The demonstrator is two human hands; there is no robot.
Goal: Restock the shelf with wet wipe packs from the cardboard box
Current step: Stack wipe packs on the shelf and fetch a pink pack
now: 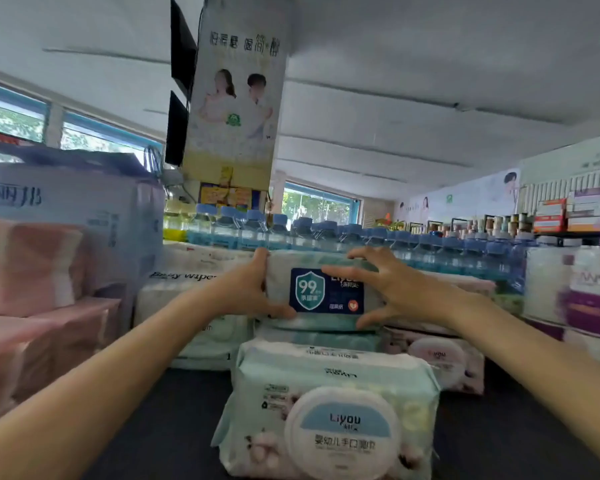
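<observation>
At the shelf's back, both hands clamp the wet wipe pack (321, 292) by its ends: left hand (246, 289), right hand (392, 289); long axis runs left-right.

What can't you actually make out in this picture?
- Cardboard box: nowhere in the head view, out of frame.
- Pack with the blue label: its brand text is partly covered by the right hand; its left end by the left hand.
- Packs beneath it: mostly hidden by the front wipes pack.
- Pink packages at left: print blurred.
</observation>
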